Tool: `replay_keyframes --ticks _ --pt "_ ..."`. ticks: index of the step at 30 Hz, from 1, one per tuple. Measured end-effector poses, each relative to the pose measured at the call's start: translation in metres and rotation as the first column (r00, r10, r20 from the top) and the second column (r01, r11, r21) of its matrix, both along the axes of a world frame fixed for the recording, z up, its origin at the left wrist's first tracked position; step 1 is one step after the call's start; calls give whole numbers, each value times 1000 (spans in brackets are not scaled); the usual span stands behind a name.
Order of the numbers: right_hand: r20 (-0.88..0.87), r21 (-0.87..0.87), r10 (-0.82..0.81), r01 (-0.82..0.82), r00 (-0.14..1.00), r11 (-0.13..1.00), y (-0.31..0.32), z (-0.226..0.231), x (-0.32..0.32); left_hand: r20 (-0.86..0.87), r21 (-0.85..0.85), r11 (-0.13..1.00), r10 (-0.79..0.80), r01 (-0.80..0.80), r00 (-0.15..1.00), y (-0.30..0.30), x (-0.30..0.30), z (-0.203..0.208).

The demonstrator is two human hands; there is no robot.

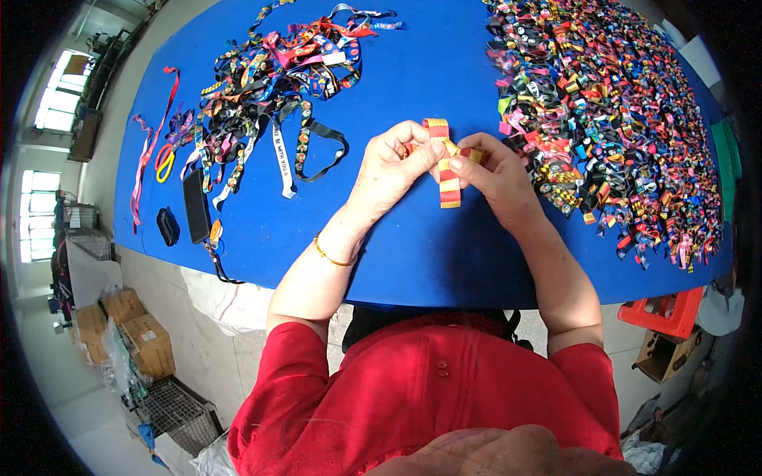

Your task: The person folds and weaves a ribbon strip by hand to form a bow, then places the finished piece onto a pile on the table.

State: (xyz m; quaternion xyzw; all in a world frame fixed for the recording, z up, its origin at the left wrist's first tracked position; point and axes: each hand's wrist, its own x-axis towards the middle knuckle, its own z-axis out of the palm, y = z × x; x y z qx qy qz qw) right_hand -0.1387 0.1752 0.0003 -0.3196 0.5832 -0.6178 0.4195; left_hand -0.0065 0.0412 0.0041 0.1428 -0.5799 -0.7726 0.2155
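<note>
with the left hand [390, 165] and right hand [502, 181] both pinching the red-and-yellow striped ribbon [450, 195] near its crossing, hold the layers flat and apply even tension.

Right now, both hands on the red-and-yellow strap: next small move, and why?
Probably ease the hands slightly apart to snug the crossing: the left hand and right hand pinch the red-and-yellow strap on either side of it, while one end points toward the body, unheld.
</note>
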Motion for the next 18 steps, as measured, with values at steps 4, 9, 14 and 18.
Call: replay_keyframes --ticks 4,9,14,18 --pt "-36 2 38 -38 999 999 2 5 -2 16 -18 1000 -4 4 1000 -1 0 -2" --pt "66 -46 137 -134 988 990 3 2 -9 -51 29 996 -84 86 995 -3 1 -5" --pt "133 -117 218 -204 967 972 3 -2 -11 -74 104 982 -148 155 986 -7 2 -8" --pt "88 -76 149 -143 985 987 1 -2 -9 -34 93 992 -81 84 996 -10 2 -6"
